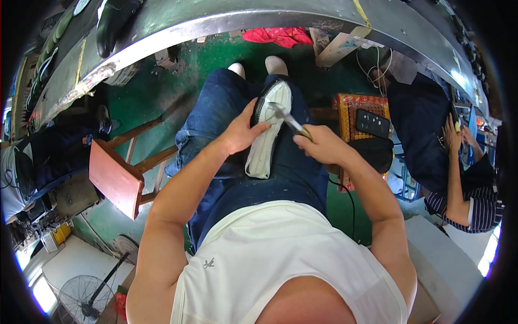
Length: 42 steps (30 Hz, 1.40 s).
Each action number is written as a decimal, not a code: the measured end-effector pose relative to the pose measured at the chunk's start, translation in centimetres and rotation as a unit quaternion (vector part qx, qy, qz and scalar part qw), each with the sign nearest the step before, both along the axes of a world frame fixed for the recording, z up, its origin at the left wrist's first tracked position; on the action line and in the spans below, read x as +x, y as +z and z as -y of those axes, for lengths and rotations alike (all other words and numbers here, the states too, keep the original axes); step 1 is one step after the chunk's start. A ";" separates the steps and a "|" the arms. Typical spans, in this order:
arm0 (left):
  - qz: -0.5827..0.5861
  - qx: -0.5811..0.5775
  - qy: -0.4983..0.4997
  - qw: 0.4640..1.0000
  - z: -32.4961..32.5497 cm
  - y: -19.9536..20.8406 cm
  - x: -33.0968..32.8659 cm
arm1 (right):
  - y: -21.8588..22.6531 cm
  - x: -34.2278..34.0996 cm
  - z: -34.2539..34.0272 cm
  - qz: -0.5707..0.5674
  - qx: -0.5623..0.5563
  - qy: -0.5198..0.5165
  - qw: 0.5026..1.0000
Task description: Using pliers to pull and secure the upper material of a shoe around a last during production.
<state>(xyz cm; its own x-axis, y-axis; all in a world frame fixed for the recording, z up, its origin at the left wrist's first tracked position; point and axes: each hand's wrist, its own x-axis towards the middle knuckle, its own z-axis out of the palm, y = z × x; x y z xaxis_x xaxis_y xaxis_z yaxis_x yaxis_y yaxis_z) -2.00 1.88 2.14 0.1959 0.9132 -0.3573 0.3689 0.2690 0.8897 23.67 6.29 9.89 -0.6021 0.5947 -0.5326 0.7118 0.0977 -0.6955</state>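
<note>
A shoe (264,143) lies on my thighs with its pale underside up and its toe pointing away from me. A dark rim runs around the front part. My left hand (241,132) grips the shoe from its left side, the thumb lying over the underside and the other fingers along the edge. In my right hand (324,143) is a hammer (292,123), held by its handle. The metal head lies over the front half of the underside; whether it touches cannot be told.
A metal-topped bench (237,17) curves across the far side, with dark shoes (112,27) on its left. A wooden stool (116,178) stands at left. To my right, a phone (372,123) rests on a beaded seat (348,113). Co-workers sit on both sides; a fan (86,299) is lower left.
</note>
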 end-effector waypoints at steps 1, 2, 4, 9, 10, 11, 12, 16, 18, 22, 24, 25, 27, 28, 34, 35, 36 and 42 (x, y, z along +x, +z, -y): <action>0.000 -0.002 0.005 1.000 0.0 -0.4 -0.2 | 0.2 1.2 0.3 0.009 -0.071 -0.015 0.997; 0.107 -0.061 0.024 0.992 -0.2 -0.8 -0.4 | 0.5 1.8 0.7 0.018 -0.142 -0.031 0.989; 0.234 -0.118 0.035 0.964 -0.9 -0.9 -0.5 | 1.2 1.7 1.3 0.033 -0.098 0.048 0.993; 0.244 -0.145 0.031 0.958 -1.2 0.1 0.1 | 1.0 -0.6 4.0 0.047 0.145 0.172 0.973; 0.242 -0.153 0.038 0.957 -1.1 -0.1 0.0 | 1.3 -1.2 4.1 0.046 0.144 0.174 0.973; 0.239 -0.162 0.044 0.956 -1.0 -0.2 0.0 | 1.8 -1.8 4.0 0.092 0.180 0.206 0.957; 0.239 -0.162 0.045 0.956 -0.9 -0.2 0.0 | 2.3 -2.3 3.9 0.140 0.214 0.236 0.938; 0.251 -0.158 0.063 0.953 -0.6 -0.9 -0.6 | -2.7 -1.7 4.4 0.053 0.179 0.195 0.963; 0.263 -0.155 0.069 0.950 -0.5 -1.5 -0.7 | -4.1 -0.9 5.4 -0.041 0.205 0.118 0.971; 0.192 -0.097 0.069 0.974 1.0 -0.3 0.5 | -2.3 1.7 7.5 -0.008 0.203 0.096 0.974; 0.037 -0.070 0.024 0.997 2.8 2.0 1.4 | -1.3 1.9 7.2 0.100 0.044 0.088 0.990; 0.098 -0.107 0.017 0.989 4.4 2.3 1.7 | -1.4 2.3 7.0 0.102 0.048 0.082 0.990; 0.175 -0.115 0.021 0.978 7.5 -2.0 0.7 | -1.9 3.0 6.8 0.105 0.043 0.112 0.987; 0.177 -0.121 0.017 0.977 7.8 -1.7 1.1 | -1.1 3.0 6.6 0.107 0.038 0.108 0.988; 0.081 -0.077 0.080 0.991 8.3 -2.7 3.3 | 1.6 2.5 4.9 0.007 -0.047 -0.005 0.999; 0.035 -0.028 0.066 0.997 8.5 -3.0 3.3 | 0.6 1.8 5.9 0.007 -0.047 -0.004 0.999; -0.011 0.024 0.050 0.998 8.4 -3.0 3.4 | -0.6 1.1 6.7 -0.024 0.051 -0.010 0.998; 0.040 -0.024 0.031 0.998 7.2 0.4 0.8 | -3.5 2.1 5.4 -0.020 0.086 0.071 0.994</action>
